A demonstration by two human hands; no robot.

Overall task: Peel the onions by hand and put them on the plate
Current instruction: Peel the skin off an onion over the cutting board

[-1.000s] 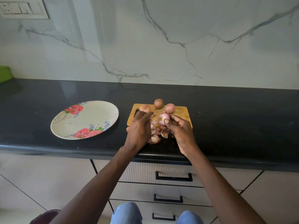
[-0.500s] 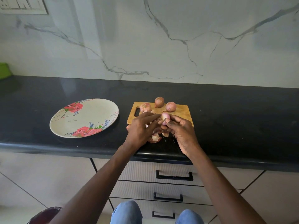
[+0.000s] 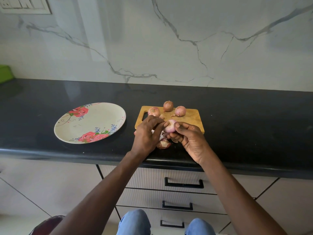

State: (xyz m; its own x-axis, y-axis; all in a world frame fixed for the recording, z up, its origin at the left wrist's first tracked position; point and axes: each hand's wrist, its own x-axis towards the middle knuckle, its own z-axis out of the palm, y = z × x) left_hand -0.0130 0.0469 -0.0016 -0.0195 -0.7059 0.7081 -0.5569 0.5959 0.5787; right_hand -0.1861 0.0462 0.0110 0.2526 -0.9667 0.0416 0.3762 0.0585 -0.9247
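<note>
A person's right hand (image 3: 191, 139) cupped a half-peeled onion (image 3: 170, 126) over the near edge of a wooden cutting board (image 3: 191, 118), thumb curled across its top and fingers closed beneath it, while the left hand (image 3: 146, 133) pinched at the onion's left side, its fingertips bent onto what looked like a loosening strip of skin. The onion showed pale pink flesh, and whether any skin clung to its hidden underside could not be told. Just below the grip, loose peelings (image 3: 163, 143) lay on the black countertop (image 3: 254, 126), some hidden under the left hand.

The job appeared to be in its early part: this looked like the first onion being stripped, and nothing had yet reached the plate. Just beyond the grip three unpeeled onions waited on the board, the left one (image 3: 153, 111) closest to the left hand's knuckles, the middle one (image 3: 168, 106) at the far edge and the right one (image 3: 180, 110) beside it.

Well to the left of the grip, the flowered plate (image 3: 79, 122) sat bare on the counter, with nothing standing between it and the hands, so the carry across looked unobstructed. Behind everything rose a veined marble backsplash (image 3: 186, 48), with a switch panel (image 3: 25, 5) at the upper left and a green object (image 3: 6, 73) at the far left edge
</note>
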